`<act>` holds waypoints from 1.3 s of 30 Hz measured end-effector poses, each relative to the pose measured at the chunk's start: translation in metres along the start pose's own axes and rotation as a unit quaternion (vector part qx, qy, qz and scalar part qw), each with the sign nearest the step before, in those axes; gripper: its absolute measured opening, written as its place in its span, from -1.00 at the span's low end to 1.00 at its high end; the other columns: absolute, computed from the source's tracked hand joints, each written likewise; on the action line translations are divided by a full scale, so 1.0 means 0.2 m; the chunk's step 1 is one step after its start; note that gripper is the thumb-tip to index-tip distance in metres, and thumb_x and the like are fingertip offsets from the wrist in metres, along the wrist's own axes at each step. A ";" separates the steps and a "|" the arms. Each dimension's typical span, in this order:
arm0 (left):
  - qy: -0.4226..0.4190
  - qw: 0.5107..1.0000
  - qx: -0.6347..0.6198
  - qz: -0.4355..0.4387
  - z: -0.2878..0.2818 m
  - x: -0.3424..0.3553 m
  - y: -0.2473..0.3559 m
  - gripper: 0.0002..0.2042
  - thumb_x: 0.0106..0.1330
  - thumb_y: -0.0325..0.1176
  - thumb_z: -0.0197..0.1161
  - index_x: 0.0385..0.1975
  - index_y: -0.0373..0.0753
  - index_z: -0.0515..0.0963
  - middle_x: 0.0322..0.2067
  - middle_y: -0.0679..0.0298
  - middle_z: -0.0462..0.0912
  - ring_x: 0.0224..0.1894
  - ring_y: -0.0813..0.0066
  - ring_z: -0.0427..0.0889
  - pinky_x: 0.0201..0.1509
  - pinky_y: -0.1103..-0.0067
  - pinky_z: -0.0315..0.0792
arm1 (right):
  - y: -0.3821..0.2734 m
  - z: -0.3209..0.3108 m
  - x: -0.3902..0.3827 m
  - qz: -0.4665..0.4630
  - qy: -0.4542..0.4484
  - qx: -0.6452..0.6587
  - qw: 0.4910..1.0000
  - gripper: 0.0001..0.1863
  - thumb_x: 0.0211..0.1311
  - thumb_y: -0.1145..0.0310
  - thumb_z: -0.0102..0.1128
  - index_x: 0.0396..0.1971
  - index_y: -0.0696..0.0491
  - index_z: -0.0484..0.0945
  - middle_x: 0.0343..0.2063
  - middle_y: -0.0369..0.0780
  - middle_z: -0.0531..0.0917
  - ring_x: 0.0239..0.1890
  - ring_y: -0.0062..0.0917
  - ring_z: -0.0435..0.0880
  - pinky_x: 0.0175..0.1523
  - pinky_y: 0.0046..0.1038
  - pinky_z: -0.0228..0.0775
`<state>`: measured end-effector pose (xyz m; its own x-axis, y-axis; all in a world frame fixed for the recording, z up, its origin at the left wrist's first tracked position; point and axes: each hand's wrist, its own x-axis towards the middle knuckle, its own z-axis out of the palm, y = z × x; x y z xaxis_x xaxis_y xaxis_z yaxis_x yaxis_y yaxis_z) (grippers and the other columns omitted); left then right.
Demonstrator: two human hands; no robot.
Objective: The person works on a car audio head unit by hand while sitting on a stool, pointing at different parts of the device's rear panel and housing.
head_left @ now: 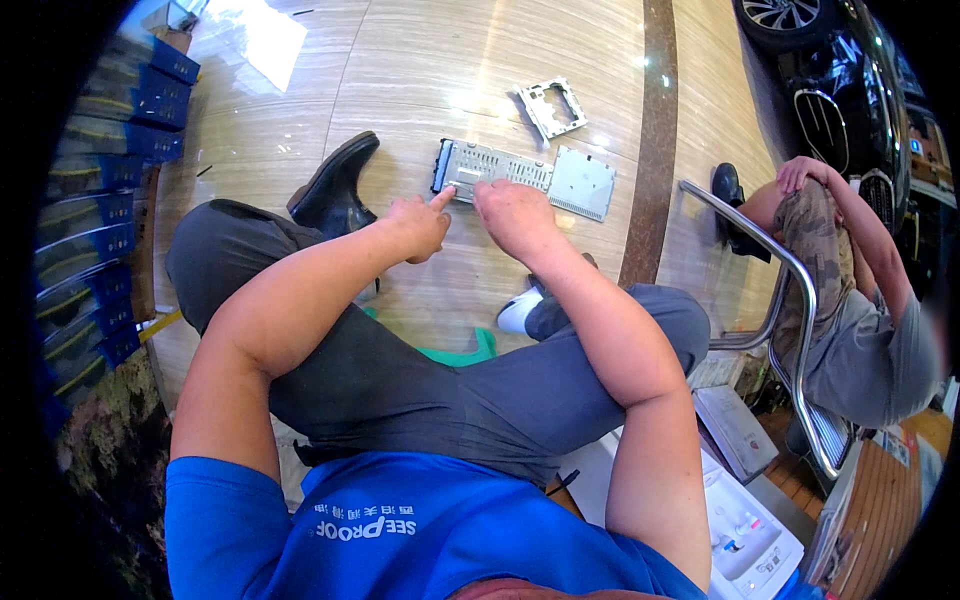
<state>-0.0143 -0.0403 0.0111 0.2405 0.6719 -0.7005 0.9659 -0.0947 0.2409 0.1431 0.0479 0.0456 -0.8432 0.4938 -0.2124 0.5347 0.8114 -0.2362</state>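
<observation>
A flat metal unit (505,163) with rows of slots and a dark left end lies on the floor, with a plain grey plate (580,182) at its right end. My left hand (415,222) stretches its index finger to the unit's near left corner, other fingers curled. My right hand (512,212) has its fingers closed at the unit's near edge; what they grip, if anything, is hidden. A pale square frame with a cutout (530,105) lies beyond the unit.
Blue boxes (130,140) are stacked at the left. At the right another person (850,330) sits beside a bent metal tube frame (790,262), near a black car (840,90). A green object (480,350) lies under my legs. An open white box (750,530) is at lower right.
</observation>
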 end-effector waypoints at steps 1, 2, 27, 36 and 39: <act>-0.004 1.000 0.003 0.000 0.00 0.00 0.00 -0.52 0.30 -0.15 0.28 0.16 -0.22 0.45 0.50 0.11 -0.09 0.20 0.05 0.47 0.14 0.24 0.49 | 0.00 0.00 0.00 0.003 -0.010 -0.003 1.000 -0.84 0.30 0.30 0.07 -0.29 0.07 0.53 -0.45 -0.11 0.62 -0.35 -0.17 0.67 -0.28 -0.16 0.52; -0.007 1.000 0.006 0.001 -0.01 0.00 0.00 -0.53 0.30 -0.16 0.28 0.16 -0.22 0.45 0.50 0.11 -0.09 0.20 0.05 0.47 0.14 0.25 0.49 | 0.00 0.01 0.00 0.007 -0.020 -0.006 1.000 -0.80 0.34 0.25 0.06 -0.29 0.07 0.53 -0.46 -0.12 0.63 -0.37 -0.16 0.68 -0.30 -0.16 0.53; -0.006 1.000 -0.015 -0.001 -0.01 -0.01 0.00 -0.54 0.30 -0.18 0.29 0.15 -0.23 0.45 0.50 0.13 -0.09 0.24 0.02 0.44 0.18 0.19 0.45 | 0.02 0.01 0.01 -0.004 0.038 0.041 0.998 -0.88 0.22 0.44 0.04 -0.27 0.06 0.53 -0.42 -0.11 0.59 -0.30 -0.17 0.65 -0.23 -0.16 0.50; -0.007 1.000 -0.017 -0.005 -0.01 0.00 0.00 -0.54 0.31 -0.19 0.28 0.16 -0.22 0.45 0.50 0.13 -0.09 0.24 0.03 0.43 0.17 0.19 0.45 | 0.01 -0.01 0.00 -0.008 0.023 0.015 1.000 -0.84 0.18 0.47 0.03 -0.25 0.05 0.52 -0.38 -0.12 0.58 -0.24 -0.20 0.65 -0.20 -0.18 0.52; -0.006 1.000 0.003 -0.002 0.00 0.00 0.00 -0.51 0.32 -0.14 0.27 0.21 -0.19 0.45 0.51 0.17 -0.12 0.22 0.08 0.46 0.13 0.20 0.48 | 0.01 -0.01 0.00 -0.008 0.028 0.013 0.999 -0.85 0.18 0.48 0.03 -0.26 0.05 0.52 -0.39 -0.13 0.57 -0.24 -0.21 0.65 -0.20 -0.19 0.52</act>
<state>-0.0148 -0.0399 0.0103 0.2386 0.6629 -0.7097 0.9673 -0.0974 0.2342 0.1440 0.0497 0.0473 -0.8534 0.4978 -0.1549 0.5213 0.8113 -0.2646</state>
